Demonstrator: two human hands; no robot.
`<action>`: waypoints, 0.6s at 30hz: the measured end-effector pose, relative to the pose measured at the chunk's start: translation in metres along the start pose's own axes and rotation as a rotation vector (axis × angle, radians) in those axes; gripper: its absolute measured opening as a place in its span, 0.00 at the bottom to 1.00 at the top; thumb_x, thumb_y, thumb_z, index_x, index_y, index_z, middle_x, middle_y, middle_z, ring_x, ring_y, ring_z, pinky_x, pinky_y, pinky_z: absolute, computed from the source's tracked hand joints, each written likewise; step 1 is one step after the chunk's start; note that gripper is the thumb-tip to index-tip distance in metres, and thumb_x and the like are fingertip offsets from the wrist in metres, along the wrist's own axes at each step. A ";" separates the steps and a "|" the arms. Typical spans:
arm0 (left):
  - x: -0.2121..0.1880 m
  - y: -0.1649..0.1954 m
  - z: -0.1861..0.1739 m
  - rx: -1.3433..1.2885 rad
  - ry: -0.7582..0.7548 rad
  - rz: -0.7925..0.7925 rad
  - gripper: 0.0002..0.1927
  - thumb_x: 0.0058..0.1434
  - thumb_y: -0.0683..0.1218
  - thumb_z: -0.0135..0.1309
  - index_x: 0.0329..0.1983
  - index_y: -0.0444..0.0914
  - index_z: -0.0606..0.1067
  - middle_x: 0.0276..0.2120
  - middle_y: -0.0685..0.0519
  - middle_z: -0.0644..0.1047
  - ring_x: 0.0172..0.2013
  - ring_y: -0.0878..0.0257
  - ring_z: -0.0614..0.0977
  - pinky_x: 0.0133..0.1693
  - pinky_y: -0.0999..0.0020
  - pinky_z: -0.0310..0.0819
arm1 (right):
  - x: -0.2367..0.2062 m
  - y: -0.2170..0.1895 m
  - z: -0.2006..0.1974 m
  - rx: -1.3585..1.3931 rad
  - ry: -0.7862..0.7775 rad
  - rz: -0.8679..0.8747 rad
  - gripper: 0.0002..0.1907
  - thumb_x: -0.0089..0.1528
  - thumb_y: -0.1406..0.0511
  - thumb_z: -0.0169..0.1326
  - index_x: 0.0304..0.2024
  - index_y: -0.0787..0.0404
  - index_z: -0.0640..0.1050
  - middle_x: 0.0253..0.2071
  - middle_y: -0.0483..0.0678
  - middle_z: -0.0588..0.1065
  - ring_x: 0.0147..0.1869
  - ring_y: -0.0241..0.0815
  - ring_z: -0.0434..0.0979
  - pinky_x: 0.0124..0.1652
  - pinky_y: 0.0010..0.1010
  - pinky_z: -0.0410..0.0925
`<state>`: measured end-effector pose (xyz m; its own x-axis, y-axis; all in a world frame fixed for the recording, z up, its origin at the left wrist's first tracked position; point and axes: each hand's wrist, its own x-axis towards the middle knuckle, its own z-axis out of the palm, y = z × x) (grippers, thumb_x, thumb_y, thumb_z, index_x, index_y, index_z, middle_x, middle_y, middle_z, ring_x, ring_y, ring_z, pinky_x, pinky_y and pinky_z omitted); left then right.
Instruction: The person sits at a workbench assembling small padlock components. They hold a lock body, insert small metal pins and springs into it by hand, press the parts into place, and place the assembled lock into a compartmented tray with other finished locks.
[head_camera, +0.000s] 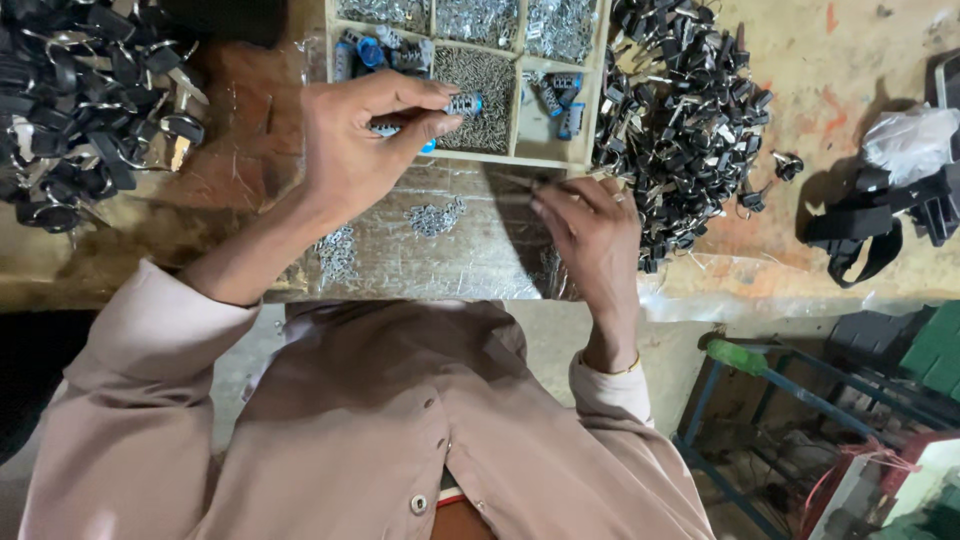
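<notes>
My left hand (365, 135) is raised over the bench and pinches a small metal lock cylinder with a blue end (465, 103) between thumb and fingers. My right hand (592, 230) rests lower on the plastic-covered bench and grips thin metal tweezers (520, 184) that point left. Just behind both hands stands a wooden compartment tray (520, 110) holding tiny pins, springs and more blue-ended cylinders (563, 100). Small heaps of metal bits (435, 216) lie on the plastic sheet between my hands.
Big piles of black-headed keys lie at the left (90, 90) and at the right (690, 110) of the tray. A black strap (860, 240) and a white plastic bag (910, 140) sit far right. A blue metal frame (760, 400) stands below the bench edge.
</notes>
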<state>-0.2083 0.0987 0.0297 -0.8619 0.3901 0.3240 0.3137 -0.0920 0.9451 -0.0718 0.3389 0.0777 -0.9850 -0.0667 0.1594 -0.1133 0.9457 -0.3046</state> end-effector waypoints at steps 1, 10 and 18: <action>0.001 0.000 0.000 -0.018 0.002 -0.003 0.08 0.67 0.32 0.66 0.46 0.28 0.80 0.48 0.44 0.84 0.49 0.60 0.87 0.51 0.68 0.86 | -0.004 -0.001 0.002 0.048 0.003 0.005 0.10 0.62 0.67 0.66 0.46 0.58 0.83 0.41 0.48 0.77 0.43 0.52 0.76 0.44 0.40 0.68; -0.006 0.016 -0.011 -0.073 -0.010 0.044 0.08 0.70 0.32 0.65 0.49 0.27 0.78 0.50 0.43 0.83 0.52 0.60 0.86 0.53 0.69 0.86 | -0.027 -0.014 0.019 0.190 0.107 0.102 0.14 0.62 0.66 0.69 0.49 0.56 0.82 0.51 0.47 0.75 0.52 0.48 0.75 0.54 0.45 0.65; -0.075 0.053 -0.035 0.066 0.042 0.075 0.10 0.62 0.33 0.67 0.43 0.29 0.78 0.43 0.44 0.83 0.47 0.59 0.88 0.44 0.72 0.87 | -0.031 -0.057 0.038 0.004 -0.034 0.008 0.27 0.60 0.49 0.66 0.58 0.53 0.80 0.70 0.55 0.63 0.76 0.62 0.50 0.68 0.58 0.45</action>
<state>-0.1409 0.0319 0.0566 -0.8505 0.3455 0.3966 0.4023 -0.0584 0.9136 -0.0395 0.2753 0.0544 -0.9897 -0.0696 0.1249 -0.1056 0.9449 -0.3100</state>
